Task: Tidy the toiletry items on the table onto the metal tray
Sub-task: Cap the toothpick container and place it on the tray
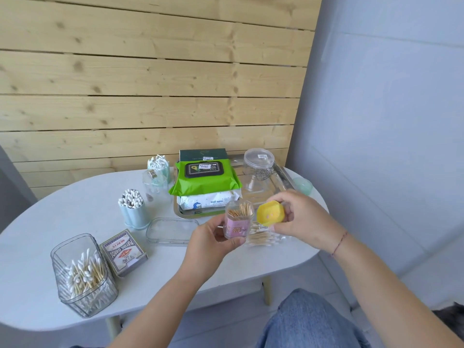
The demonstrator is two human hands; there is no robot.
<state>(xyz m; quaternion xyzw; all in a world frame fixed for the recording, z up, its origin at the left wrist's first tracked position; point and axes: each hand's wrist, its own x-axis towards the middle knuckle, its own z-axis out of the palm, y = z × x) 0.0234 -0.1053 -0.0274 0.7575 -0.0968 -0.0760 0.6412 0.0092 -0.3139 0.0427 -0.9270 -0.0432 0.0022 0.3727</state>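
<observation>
My left hand [213, 243] holds a small clear toothpick jar [238, 219] with a pink label, upright and uncovered, above the table's front middle. Just right of it my right hand [301, 217] grips the jar's yellow lid [270, 212], tilted and apart from the jar. The metal tray [281, 177] lies behind them at the back right. On it sit a green wipes pack [204, 183] stacked on a white baby wipes pack [208, 200], a dark green box [203, 154] and a clear round jar [258, 169]. A bag of wooden cotton swabs [261, 238] lies under my hands.
On the white oval table [75, 209] stand a ribbed clear box of cotton swabs [82, 275], a playing-card box [124, 252], a pale blue swab holder [133, 209], a clear lid [170, 231], a clear tumbler [155, 187] and a green cap [302, 185]. A wooden wall rises behind.
</observation>
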